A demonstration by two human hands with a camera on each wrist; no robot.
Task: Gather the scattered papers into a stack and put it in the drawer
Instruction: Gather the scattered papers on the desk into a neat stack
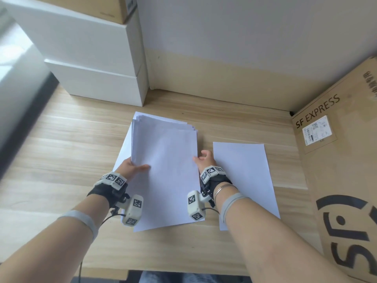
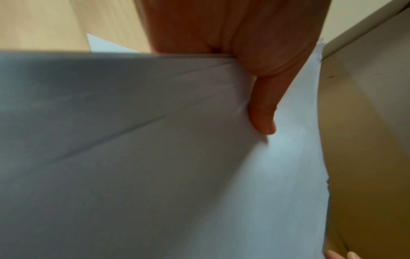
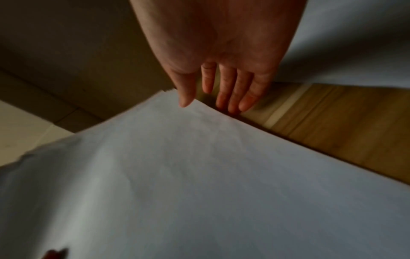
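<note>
A stack of white papers (image 1: pixel 165 160) is in the middle of the wooden desk, its sheets fanned unevenly at the far end. My left hand (image 1: pixel 134 166) pinches its left edge, and the thumb (image 2: pixel 264 113) presses on the top sheet (image 2: pixel 155 157). My right hand (image 1: pixel 204 160) is at the stack's right edge with straight, spread fingers (image 3: pixel 228 98); its thumb tip touches the paper's edge (image 3: pixel 199 175). A single loose sheet (image 1: pixel 242 176) lies flat to the right. Another sheet (image 1: pixel 122 152) sticks out from under the stack on the left.
A white drawer unit (image 1: pixel 98 78) stands at the back left, both drawer fronts pushed in, with a cardboard box (image 1: pixel 106 7) on top. A large SF EXPRESS carton (image 1: pixel 336 160) walls off the right side. A wall closes off the back of the desk (image 1: pixel 61 139).
</note>
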